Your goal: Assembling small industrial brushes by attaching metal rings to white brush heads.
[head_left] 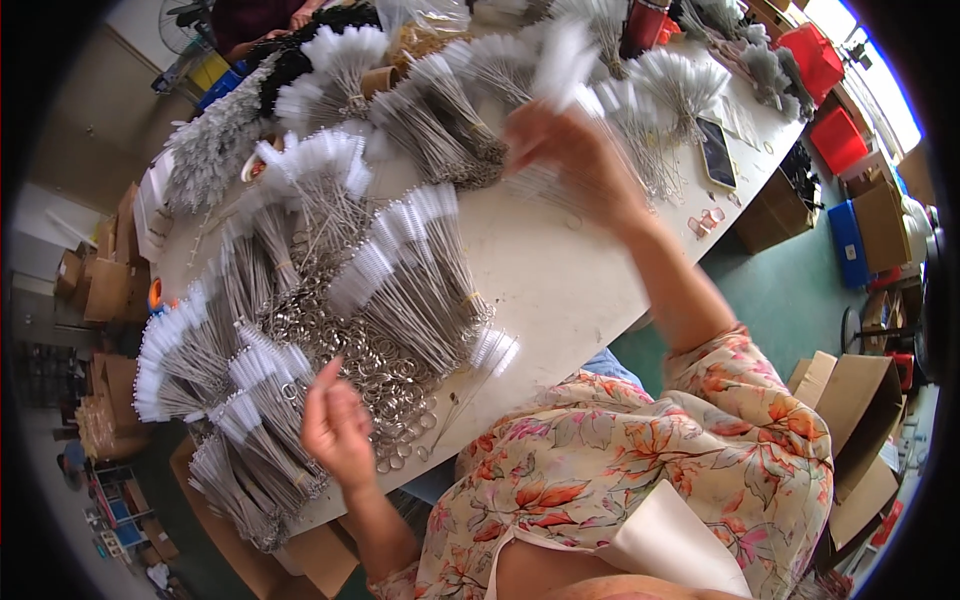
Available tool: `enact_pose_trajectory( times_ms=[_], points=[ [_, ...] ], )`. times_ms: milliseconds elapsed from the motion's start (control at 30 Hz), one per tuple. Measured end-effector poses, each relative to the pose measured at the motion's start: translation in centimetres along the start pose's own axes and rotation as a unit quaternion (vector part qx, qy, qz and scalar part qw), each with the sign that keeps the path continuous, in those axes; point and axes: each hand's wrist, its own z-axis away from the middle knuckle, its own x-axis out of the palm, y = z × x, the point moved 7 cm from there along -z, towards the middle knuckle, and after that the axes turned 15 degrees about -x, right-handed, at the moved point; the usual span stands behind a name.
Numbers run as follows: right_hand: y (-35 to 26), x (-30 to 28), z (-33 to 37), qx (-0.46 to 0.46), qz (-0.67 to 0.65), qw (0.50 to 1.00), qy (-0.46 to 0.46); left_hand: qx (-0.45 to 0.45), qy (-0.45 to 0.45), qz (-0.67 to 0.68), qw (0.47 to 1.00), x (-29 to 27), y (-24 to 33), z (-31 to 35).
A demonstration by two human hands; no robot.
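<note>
My right hand is raised over the far part of the white table, shut on a small bunch of thin wire brushes with white bristle tips, blurred by motion. My left hand hovers at the near table edge, fingers loosely curled and one finger lifted, just over a heap of metal key rings. Whether it pinches a ring is not clear. Tied bundles of the same brushes lie fanned out beside the rings, with more at the left.
Many more brush bundles cover the far table. A dark phone lies at its right end. Red crates, a blue crate and cardboard boxes stand on the floor. Another person sits opposite.
</note>
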Motion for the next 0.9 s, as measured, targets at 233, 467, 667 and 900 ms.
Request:
enact_pose_trajectory(
  times_ms=[233, 467, 667, 900],
  points=[
    [-5.2, 20.6, 6.0, -0.161, -0.06, 0.955, -0.243, 0.236, 0.043, -0.098, 0.966, 3.6, 2.2, -1.0],
    [0.4, 20.2, 7.9, 0.21, -0.275, 0.918, -0.195, 0.284, 0.057, -0.077, 0.954, 1.0, 2.5, 3.0],
    [2.5, 21.3, 8.6, 0.339, -0.572, 0.747, 0.008, 0.403, 0.05, -0.31, 0.86, 2.3, 2.3, 4.2],
    [-3.5, 23.6, 9.6, 0.119, -0.115, 0.895, -0.415, 0.284, -0.166, -0.096, 0.939, -0.9, 4.9, 1.1]
  ],
)
